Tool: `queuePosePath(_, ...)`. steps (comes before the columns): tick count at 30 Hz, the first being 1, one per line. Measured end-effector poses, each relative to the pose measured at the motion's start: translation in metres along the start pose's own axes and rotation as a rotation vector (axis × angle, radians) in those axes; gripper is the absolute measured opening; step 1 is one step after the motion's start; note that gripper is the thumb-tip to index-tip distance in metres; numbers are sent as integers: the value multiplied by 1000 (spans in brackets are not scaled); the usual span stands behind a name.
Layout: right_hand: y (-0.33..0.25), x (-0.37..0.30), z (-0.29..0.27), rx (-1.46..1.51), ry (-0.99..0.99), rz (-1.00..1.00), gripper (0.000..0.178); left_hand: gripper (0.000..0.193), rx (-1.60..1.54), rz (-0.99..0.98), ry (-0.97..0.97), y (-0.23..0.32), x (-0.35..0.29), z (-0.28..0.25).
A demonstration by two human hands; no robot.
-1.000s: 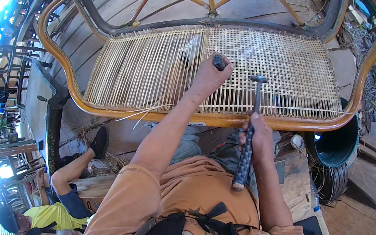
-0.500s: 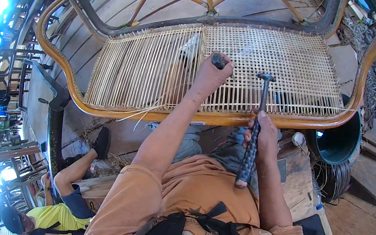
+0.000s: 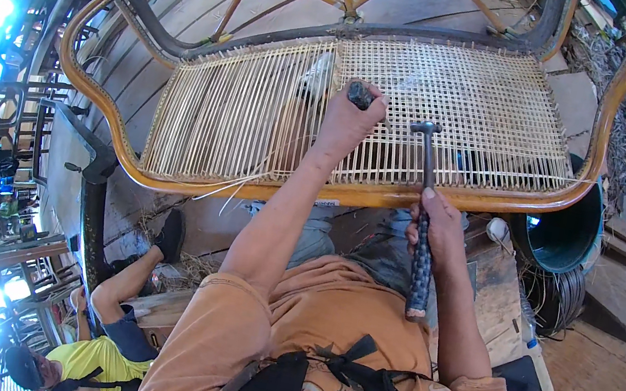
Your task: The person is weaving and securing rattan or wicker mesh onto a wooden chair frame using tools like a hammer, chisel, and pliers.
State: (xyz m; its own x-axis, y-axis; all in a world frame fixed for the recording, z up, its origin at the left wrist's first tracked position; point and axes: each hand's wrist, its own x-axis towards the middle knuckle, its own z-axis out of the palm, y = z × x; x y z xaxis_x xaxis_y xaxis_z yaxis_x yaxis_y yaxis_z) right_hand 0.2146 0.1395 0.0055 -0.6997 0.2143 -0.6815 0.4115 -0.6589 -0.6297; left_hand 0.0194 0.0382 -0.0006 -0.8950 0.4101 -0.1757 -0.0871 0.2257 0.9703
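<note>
My left hand [image 3: 354,124] is closed round a dark, round-ended tool [image 3: 360,94] over the woven cane panel [image 3: 470,98]. A thin tip seems to show below my fingers, but its kind is hard to make out. In my right hand [image 3: 440,225] is a hammer [image 3: 418,271], gripped partway up its dark textured handle. Its small metal head hangs over the weave, to the right of my left hand and apart from it. Cross-woven strands fill the panel's right part, while the left part shows mostly lengthwise strands. A curved rattan frame [image 3: 387,197] borders the panel.
Loose cane strands [image 3: 232,186] trail over the frame's near edge. At right stand a dark green bucket [image 3: 563,237] and a coil of dark strands [image 3: 560,299]. A person in a yellow shirt [image 3: 82,362] sits at lower left, beside a dark metal post [image 3: 91,208].
The hammer's head has swung a little to the left, and its handle end has shifted right. My left hand and its tool have moved slightly left over the weave.
</note>
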Motion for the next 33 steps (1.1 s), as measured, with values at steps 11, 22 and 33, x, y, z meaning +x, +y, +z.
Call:
queuePosePath(11, 1, -9, 15, 45, 11, 23, 31, 21, 208, 79, -29, -13, 2, 0)
queuePosePath(22, -2, -11, 10, -53, -2, 65, 24, 21, 156, 51, 26, -5, -5, -6)
queuePosePath(33, 9, -5, 19, -23, 25, 21, 29, 22, 133, 136, 47, -13, -8, -14)
